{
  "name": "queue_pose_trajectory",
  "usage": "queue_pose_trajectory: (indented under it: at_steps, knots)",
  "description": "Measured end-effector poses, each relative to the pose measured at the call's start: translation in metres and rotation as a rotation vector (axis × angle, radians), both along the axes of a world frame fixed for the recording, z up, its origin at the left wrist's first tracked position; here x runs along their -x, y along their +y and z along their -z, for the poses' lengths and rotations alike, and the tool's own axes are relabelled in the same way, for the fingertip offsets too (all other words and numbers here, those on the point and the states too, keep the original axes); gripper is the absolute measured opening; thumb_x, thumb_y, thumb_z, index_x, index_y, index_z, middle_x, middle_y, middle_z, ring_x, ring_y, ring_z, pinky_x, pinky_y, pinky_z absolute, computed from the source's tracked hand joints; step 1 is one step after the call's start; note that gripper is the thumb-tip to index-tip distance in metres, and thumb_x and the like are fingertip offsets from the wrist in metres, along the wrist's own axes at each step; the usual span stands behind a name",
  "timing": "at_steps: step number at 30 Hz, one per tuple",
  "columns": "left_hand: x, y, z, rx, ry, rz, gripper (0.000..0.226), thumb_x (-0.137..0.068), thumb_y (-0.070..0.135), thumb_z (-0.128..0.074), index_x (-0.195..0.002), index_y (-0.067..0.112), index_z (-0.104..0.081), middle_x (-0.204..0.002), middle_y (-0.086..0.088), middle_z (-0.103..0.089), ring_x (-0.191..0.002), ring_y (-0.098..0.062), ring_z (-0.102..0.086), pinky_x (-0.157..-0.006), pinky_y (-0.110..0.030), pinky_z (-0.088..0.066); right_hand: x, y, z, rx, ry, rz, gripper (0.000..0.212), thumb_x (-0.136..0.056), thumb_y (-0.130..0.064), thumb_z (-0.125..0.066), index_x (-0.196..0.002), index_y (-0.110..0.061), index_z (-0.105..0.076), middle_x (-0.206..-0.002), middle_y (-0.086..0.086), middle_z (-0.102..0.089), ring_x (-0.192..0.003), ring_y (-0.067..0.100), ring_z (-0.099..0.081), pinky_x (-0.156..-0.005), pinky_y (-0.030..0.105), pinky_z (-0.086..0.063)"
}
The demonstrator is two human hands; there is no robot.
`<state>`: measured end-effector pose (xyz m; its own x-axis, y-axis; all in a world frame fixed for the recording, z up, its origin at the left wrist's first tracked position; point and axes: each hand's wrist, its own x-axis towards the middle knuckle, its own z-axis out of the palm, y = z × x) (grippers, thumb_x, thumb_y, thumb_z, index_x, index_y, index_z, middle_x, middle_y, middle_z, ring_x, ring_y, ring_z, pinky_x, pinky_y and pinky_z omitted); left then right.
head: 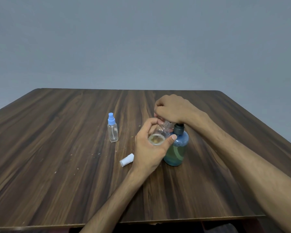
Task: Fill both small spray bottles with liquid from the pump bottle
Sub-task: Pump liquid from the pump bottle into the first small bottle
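A blue pump bottle (176,149) with greenish liquid stands right of centre on the table. My right hand (172,109) lies over its pump head, fingers curled down on it. My left hand (149,148) holds a small clear spray bottle (160,133) without its cap, tilted, its threaded neck up against the pump under my right fingers. A little yellowish liquid shows in its bottom. A second small clear spray bottle (112,128) with a blue sprayer stands upright to the left. The pump nozzle is hidden by my hand.
A white spray cap (126,160) lies on its side just left of my left wrist. The dark wooden table (57,165) carries small crumbs near the bottles. A grey wall stands behind the table's far edge.
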<state>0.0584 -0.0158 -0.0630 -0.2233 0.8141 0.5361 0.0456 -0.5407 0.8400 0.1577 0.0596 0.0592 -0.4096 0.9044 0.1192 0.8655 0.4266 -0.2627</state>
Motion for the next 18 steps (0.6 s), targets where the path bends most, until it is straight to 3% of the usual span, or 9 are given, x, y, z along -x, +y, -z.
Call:
queue_pose_trajectory:
  at_steps: [4,8,13,18]
  knots:
    - [0.0002,-0.0008,-0.0005,0.014,0.001,0.020,0.042,-0.081,0.002,-0.094,-0.109,0.012,-0.064,-0.095,-0.001,-0.080,-0.090,-0.020,-0.079,-0.082,-0.032,-0.062,-0.0045,0.0016,-0.0013,-0.091,0.112,0.014,0.025,-0.090,-0.031,-0.053,-0.086,-0.019,-0.075,-0.079,-0.002,-0.077,-0.075,0.020,-0.068,-0.070,0.035,-0.051]
    - [0.0006,0.0003,-0.0020,0.031,0.002,0.013,0.042,-0.080,-0.002,-0.094,-0.107,0.012,-0.064,-0.092,0.000,-0.080,-0.086,-0.015,-0.077,-0.081,-0.026,-0.059,0.0002,-0.0010,0.0004,-0.017,0.028,0.029,0.023,-0.089,-0.029,-0.055,-0.084,-0.019,-0.076,-0.079,0.000,-0.073,-0.077,0.023,-0.066,-0.063,0.034,-0.042]
    - [-0.0002,-0.0010,-0.0017,0.015,-0.007,0.014,0.043,-0.080,0.002,-0.093,-0.109,0.013,-0.064,-0.095,0.000,-0.081,-0.089,-0.018,-0.078,-0.082,-0.030,-0.061,-0.0040,-0.0008,-0.0014,-0.048,0.066,0.025,0.025,-0.091,-0.031,-0.053,-0.085,-0.021,-0.075,-0.082,-0.003,-0.077,-0.079,0.023,-0.068,-0.071,0.036,-0.051]
    - [0.0014,-0.0005,-0.0013,0.003,0.027,-0.006,0.043,-0.080,0.005,-0.094,-0.111,0.010,-0.065,-0.096,0.001,-0.080,-0.092,-0.020,-0.079,-0.084,-0.032,-0.063,-0.0007,0.0013,-0.0019,-0.045,0.015,0.024,0.025,-0.092,-0.031,-0.054,-0.087,-0.020,-0.076,-0.083,-0.001,-0.074,-0.081,0.023,-0.067,-0.066,0.034,-0.045]
